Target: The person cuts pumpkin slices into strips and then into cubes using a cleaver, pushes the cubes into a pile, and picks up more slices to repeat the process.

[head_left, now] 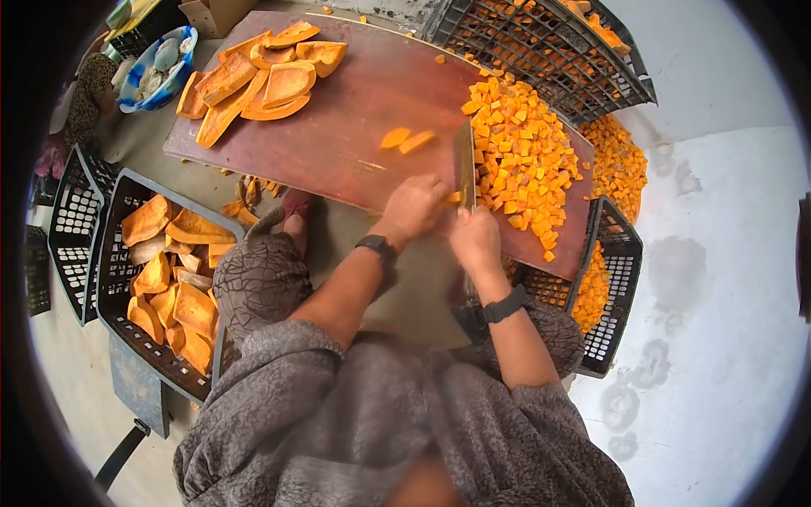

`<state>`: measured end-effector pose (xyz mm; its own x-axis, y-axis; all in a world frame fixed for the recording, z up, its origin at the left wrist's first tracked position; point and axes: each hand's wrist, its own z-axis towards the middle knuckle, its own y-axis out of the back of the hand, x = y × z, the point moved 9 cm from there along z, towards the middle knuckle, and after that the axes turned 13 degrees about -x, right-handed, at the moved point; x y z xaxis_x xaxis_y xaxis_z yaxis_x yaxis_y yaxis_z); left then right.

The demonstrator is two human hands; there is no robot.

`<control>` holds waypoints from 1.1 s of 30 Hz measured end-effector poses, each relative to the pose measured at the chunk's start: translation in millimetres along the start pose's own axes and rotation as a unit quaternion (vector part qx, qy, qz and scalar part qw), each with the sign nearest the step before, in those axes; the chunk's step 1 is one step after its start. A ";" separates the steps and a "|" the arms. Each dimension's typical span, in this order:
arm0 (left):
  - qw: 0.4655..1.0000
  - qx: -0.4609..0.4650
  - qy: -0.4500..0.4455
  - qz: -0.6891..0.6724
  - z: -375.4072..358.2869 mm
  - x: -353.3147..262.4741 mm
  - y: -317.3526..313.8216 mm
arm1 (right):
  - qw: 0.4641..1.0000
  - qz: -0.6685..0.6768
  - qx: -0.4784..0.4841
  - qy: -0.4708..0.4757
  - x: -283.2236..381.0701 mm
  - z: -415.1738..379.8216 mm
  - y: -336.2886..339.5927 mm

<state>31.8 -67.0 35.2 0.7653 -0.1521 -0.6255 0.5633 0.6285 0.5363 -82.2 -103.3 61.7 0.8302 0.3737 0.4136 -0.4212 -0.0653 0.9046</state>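
Observation:
My right hand (476, 239) is wrapped round the handle of a cleaver (466, 160), whose broad blade points away from me over the reddish cutting board (363, 110). Beside the blade, my left hand (414, 207) has its fingers curled on a small pumpkin piece (454, 197), mostly hidden by the hand. Two pumpkin strips (405, 139) lie on the board beyond my left hand. Against the blade's right side spreads a heap of pumpkin cubes (524, 156). Several large pumpkin slabs (262, 76) are piled at the board's far left.
At left stands a black crate (108, 287) of pumpkin slabs. Another black crate (612, 287) with cubes sits under the board's right end, and a tilted crate (541, 51) of cubes is behind. A blue-white basin (160, 69) rests at far left, near a person's patterned sleeve (89, 97).

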 end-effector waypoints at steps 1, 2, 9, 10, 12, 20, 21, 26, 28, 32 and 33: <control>1.000 -0.001 0.001 -0.002 -1.1 -1.0 -1.0 | 0.997 0.004 -0.058 0.049 0.6 9.3 -0.1; 1.000 0.000 0.000 -0.003 -1.7 -3.1 -2.1 | 0.988 0.007 -0.118 0.098 0.9 17.2 2.8; 1.000 -0.011 0.006 -0.014 -1.5 5.4 0.0 | 0.989 0.116 -0.047 -0.076 -39.6 44.2 -6.4; 1.000 -0.012 0.012 -0.022 -2.0 4.1 2.0 | 0.988 0.118 -0.072 -0.065 -39.4 37.1 0.2; 0.999 -0.006 0.026 -0.017 -2.2 3.0 2.7 | 0.992 0.101 -0.055 -0.050 -34.5 17.8 10.5; 0.999 -0.022 0.024 -0.027 -1.7 2.0 0.8 | 0.997 0.060 -0.034 0.029 -8.0 -33.0 34.6; 0.999 -0.019 0.027 -0.022 -1.2 1.8 1.1 | 0.998 0.055 -0.018 0.013 -9.2 -35.4 33.1; 0.999 -0.026 0.026 -0.022 0.6 -1.1 5.1 | 0.998 0.057 0.004 -0.010 -6.2 -36.4 24.7; 0.998 -0.052 0.002 -0.021 2.4 -5.6 9.7 | 0.992 0.076 0.056 -0.087 -9.1 -31.6 14.4; 0.999 -0.043 -0.001 -0.024 4.7 -9.3 9.4 | 0.996 0.073 0.044 -0.025 -19.0 -12.9 -8.2; 0.999 -0.040 -0.007 -0.018 4.2 -8.7 7.8 | 0.998 0.056 0.000 0.016 -11.9 -5.3 -5.0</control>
<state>30.9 -64.0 47.2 0.7500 -0.1864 -0.6346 0.5641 0.6812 0.4666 -91.9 -102.6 51.7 0.7654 0.3942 0.5086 -0.5109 -0.1084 0.8528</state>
